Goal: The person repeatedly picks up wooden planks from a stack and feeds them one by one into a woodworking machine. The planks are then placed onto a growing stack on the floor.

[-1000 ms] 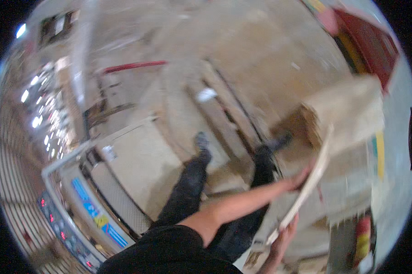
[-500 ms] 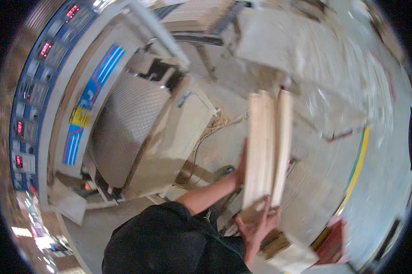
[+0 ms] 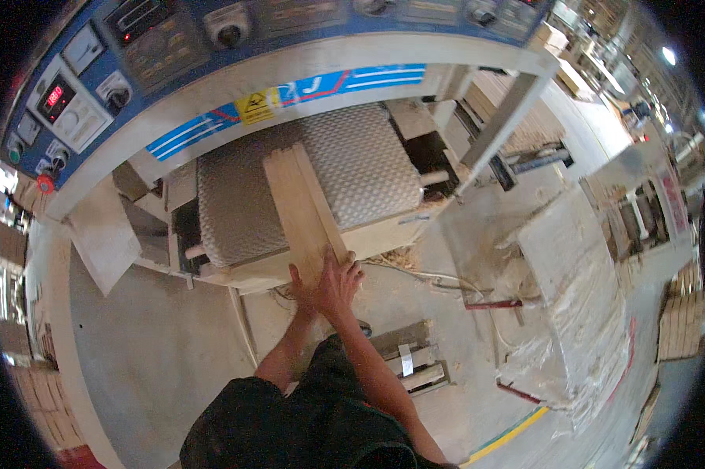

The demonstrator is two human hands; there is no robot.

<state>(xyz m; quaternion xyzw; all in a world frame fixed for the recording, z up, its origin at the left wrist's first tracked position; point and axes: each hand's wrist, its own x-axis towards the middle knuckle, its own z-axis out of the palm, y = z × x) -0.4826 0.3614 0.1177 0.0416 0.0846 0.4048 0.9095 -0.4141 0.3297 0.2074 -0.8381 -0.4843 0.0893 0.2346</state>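
A narrow bundle of pale wooden boards [image 3: 296, 195] slants away from me, its far end over the textured grey conveyor belt [image 3: 360, 152] of a machine. The near end sticks out past the belt's front edge, between my hands. My left hand [image 3: 305, 293] grips the near left side with the thumb up along the wood. Over the top and right edge of the same end lies my right hand [image 3: 339, 283], its fingers curled round the boards. Whether the boards' underside touches the belt is hard to tell.
Above the belt runs a blue control panel [image 3: 188, 47] with knobs, displays and a red button [image 3: 45, 184]. A yellow warning label [image 3: 256, 106] sits on the crossbeam. To the right stands a plastic-covered stack [image 3: 571, 273]; a cable [image 3: 438, 275] and wood shavings [image 3: 395, 258] lie on the floor.
My view has turned left toward the machine. The boards, held upright at the right before, have swung over to the belt, and both hands now hold their near end.
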